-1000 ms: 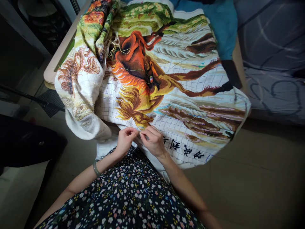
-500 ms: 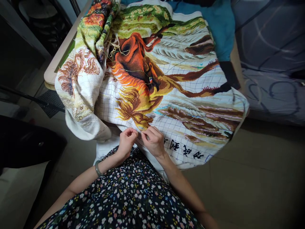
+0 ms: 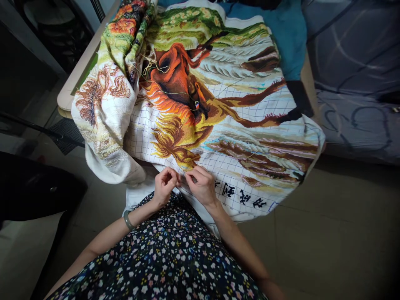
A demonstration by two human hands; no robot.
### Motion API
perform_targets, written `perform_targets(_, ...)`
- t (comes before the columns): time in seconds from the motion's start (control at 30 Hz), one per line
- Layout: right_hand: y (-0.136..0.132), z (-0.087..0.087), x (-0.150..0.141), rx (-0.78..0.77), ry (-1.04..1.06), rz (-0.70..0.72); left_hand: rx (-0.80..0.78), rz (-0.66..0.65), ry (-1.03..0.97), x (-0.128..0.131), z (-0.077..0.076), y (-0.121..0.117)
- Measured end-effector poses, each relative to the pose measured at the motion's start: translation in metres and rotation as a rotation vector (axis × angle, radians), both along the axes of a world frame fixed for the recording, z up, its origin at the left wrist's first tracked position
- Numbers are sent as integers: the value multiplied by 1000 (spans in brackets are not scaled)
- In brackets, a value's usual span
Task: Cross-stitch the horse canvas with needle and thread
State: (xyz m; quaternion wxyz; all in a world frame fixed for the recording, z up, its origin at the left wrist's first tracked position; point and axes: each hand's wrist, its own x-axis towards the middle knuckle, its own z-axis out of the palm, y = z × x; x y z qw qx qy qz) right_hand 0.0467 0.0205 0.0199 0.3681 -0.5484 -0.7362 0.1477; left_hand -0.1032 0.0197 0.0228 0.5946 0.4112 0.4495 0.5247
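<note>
A large cross-stitch cloth with an orange horse, green foliage and black characters lies draped over a table and down onto my lap. My left hand and my right hand meet at the cloth's near edge, just below the horse's golden mane. Both have their fingers curled and pinched together against the fabric. What they pinch is too small to make out. A green bangle sits on my left wrist. Loose threads lie on the cloth near the top left.
The pale table edge shows at the left. A teal cloth lies at the far side. A dark patterned bedcover fills the right. A black object sits on the tiled floor at left.
My hands stay at the same spot on the cloth's edge. The left hand's fingers have curled in slightly tighter toward the right hand.
</note>
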Motion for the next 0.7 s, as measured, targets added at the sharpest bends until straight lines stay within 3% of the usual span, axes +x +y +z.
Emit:
perform_targets(0.1,0,-1,1,6,5,-4,-135,80,84,-2,-6,2)
perform_targets(0.27,0,-1,1,11,6,4,-273,-40,153,2,-8,10)
perform_targets(0.47,1,1,2,17,13,22,-349,-69,90,5,-2,8)
perform_targets(0.6,0,1,2,-2,19,14,-329,-51,91,-1,-2,1)
perform_targets(0.7,-1,2,2,-13,22,14,-203,-57,195,-6,-3,-3)
